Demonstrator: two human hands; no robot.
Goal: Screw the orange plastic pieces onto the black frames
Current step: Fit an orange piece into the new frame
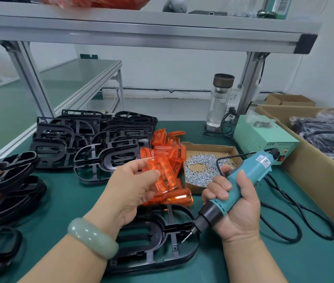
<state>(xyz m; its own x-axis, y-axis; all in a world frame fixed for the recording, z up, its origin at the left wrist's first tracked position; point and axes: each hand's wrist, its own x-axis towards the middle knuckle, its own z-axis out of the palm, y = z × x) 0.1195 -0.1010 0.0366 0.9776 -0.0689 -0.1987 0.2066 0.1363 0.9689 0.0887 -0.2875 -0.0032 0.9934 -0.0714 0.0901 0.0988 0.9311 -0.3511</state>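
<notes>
Head view: green bench surface [70,201]. At the left edge, a stack of black frames [6,180] with orange showing through two of them. Toward the rear-left, a loose pile of bare frames [84,135], open skeletal mouldings with oval cut-outs and thin ribs. The left hand [129,186], with a pale green bangle [92,237] on the wrist, is raised above the surface, thumb and curled fingers pinching an orange piece [162,174]: translucent plastic, elongated, rounded ends, a flat flange round a raised body. Below the hands, near the front edge, one black frame [155,242] lies flat, rounded outline, central oval opening. Another orange part [178,198] lies at its far end, touching it. Behind, mid-surface, is a heap of orange pieces [168,148], just beside a shallow cardboard tray [231,150] of small silver screws [200,170]. The right hand [233,203] is clenched round a teal electric screwdriver [241,186], black nose down-left, bit [186,237] over the right side of the flat frame; contact cannot be told. A black cable [296,217] loops over the surface to the right. At the rear, a glass bottle [220,101], then a pale green power box [264,137]. Along the right edge, a cardboard carton [313,160] of dark bagged goods.
</notes>
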